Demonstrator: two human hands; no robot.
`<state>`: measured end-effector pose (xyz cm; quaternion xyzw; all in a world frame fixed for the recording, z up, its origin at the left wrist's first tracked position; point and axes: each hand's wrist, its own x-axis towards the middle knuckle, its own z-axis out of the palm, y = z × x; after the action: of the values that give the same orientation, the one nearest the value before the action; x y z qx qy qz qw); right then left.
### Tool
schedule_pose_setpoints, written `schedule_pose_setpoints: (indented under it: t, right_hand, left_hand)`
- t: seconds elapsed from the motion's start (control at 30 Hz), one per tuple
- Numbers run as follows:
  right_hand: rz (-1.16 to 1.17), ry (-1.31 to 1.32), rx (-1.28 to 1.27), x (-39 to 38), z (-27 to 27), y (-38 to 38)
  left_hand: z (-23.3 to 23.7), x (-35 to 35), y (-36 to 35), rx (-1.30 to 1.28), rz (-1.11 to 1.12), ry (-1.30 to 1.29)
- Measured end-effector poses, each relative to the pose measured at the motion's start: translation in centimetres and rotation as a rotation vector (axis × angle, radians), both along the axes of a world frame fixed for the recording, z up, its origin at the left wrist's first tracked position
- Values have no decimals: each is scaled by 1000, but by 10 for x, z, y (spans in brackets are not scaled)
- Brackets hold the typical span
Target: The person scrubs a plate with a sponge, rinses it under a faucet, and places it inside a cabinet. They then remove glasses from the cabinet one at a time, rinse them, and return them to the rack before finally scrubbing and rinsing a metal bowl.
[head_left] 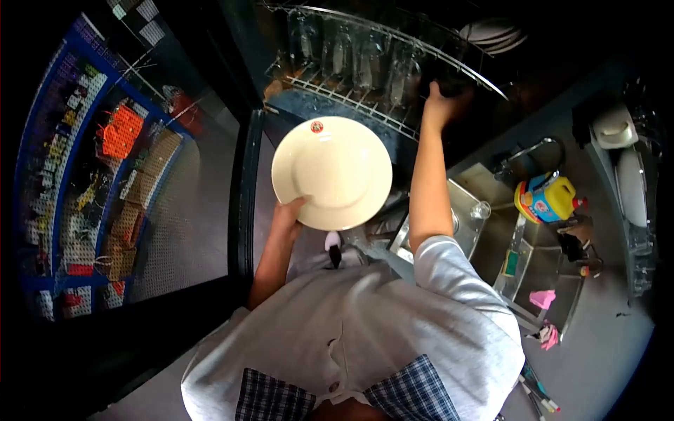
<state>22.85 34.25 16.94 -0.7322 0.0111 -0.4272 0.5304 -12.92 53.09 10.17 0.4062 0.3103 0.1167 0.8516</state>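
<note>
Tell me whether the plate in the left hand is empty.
Empty: the plate shows a bare face, with only an emblem near its rim and the left hand at its edge.

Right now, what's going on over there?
Someone at a dish rack holds a cream plate by its near edge in their left hand, face up. Their right hand reaches into the shadow beside a row of clear glasses on the wire rack; whether it holds anything is too dark to tell. To their right, a yellow jug stands by the steel sink, untouched.
</note>
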Motion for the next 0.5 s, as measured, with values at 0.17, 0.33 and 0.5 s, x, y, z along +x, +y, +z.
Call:
schedule_pose_setpoints:
  t: [0.17, 0.33, 0.5]
  right_hand:
    - [123, -67, 96, -63, 29, 1]
    - [421, 2, 153, -145, 39, -1]
    - [800, 124, -35, -223, 20, 14]
  left_hand:
    - [-3, -7, -13, 19, 37, -73]
    - [1, -14, -29, 9, 87, -67]
    - [8, -20, -42, -9, 62, -34]
